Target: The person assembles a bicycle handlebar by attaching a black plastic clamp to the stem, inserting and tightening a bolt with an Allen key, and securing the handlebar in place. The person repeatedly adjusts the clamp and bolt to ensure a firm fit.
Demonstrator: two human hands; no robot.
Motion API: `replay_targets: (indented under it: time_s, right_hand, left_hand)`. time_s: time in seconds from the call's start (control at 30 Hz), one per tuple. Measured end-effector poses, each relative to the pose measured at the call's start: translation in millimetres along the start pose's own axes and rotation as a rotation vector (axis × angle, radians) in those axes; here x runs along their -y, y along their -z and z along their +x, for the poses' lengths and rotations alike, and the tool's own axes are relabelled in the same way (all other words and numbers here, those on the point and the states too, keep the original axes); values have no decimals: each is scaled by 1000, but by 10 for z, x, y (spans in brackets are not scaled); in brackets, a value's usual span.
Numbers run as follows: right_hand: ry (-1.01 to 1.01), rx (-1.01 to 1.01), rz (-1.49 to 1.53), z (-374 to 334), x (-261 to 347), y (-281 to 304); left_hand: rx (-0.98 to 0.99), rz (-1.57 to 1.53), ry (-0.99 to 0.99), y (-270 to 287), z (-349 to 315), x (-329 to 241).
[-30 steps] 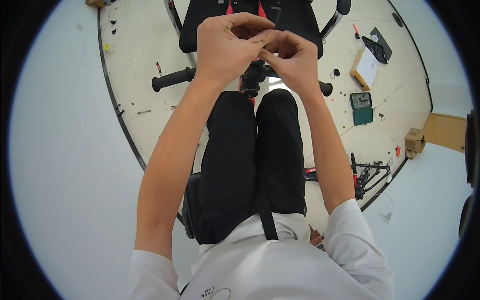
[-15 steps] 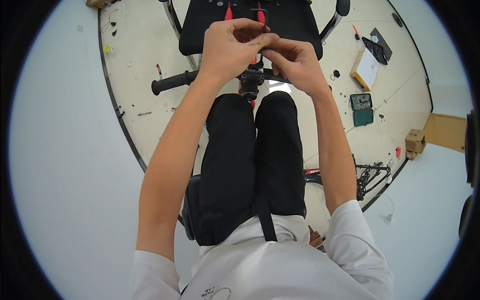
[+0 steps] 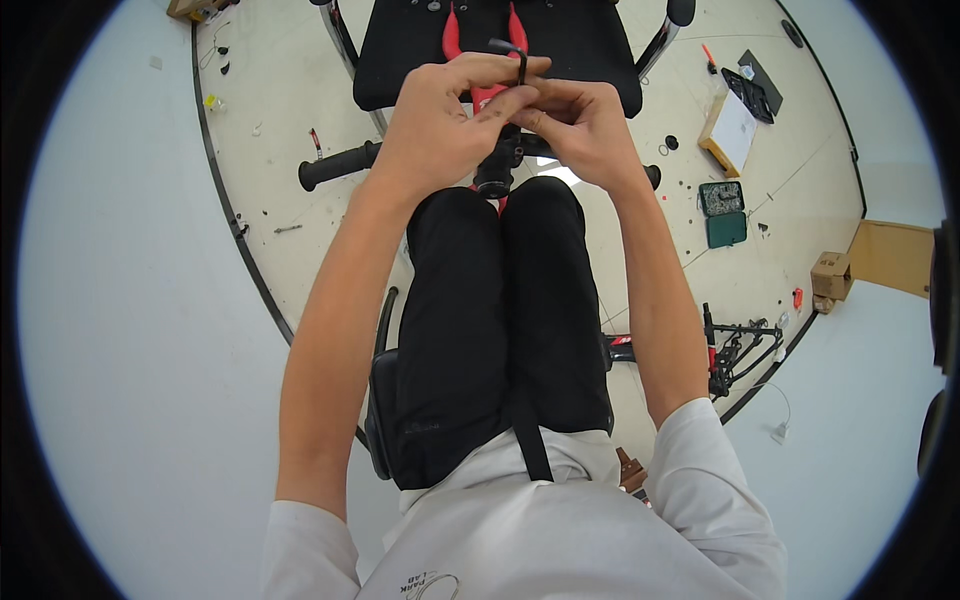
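Note:
Above the bicycle handlebar [image 3: 340, 168] my two hands meet, fingertips close together. My left hand [image 3: 445, 120] is closed in a pinch around a dark L-shaped hex key [image 3: 523, 66], whose bent end sticks up past the fingers. My right hand [image 3: 590, 135] is closed too, its thumb and forefinger pressed together beside the key's lower part; anything between them is hidden. Just below the hands the black stem [image 3: 494, 178] shows at the middle of the bar, in front of my knees. Beyond my hands, a red fork [image 3: 452, 38] lies over the black chair seat [image 3: 395, 70].
Chair armrests [image 3: 680, 12] flank the seat. On the floor to the right lie a white-topped box [image 3: 733, 138], a black tool case [image 3: 750, 100] and an open green case [image 3: 726, 229]. A black bicycle frame [image 3: 740, 350] stands by my right arm. Cardboard boxes [image 3: 830, 272] sit by the wall.
The hex key has tilted and its bent end now points to the left. Both hands have shifted slightly left, and my left hand has come down over the stem area.

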State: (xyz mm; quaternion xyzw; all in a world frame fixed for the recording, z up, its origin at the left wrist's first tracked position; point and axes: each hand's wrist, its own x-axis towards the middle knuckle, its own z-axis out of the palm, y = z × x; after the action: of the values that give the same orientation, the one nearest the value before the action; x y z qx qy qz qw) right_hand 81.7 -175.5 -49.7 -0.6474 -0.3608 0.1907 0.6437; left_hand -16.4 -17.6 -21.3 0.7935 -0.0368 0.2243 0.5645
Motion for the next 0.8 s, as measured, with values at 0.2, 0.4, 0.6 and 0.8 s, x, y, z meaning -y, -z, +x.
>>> replay_targets:
  time_s: [0.2,0.4,0.6,0.8]
  right_hand:
    - [-26,-106,-100,-4,-69,-36]
    - [-3,-47,-145,19,108,-80]
    - [-49,-8,-88,-20,210,9]
    - [32,-174,-144,-9,35,-61]
  left_hand:
    - [-161,17,106,-22,7,-65]
    - [-199,52,106,-103,67,-74]
    - [-38,35,-42,-25,63,-83]
    - [-157,131,25,-57,54,-106]
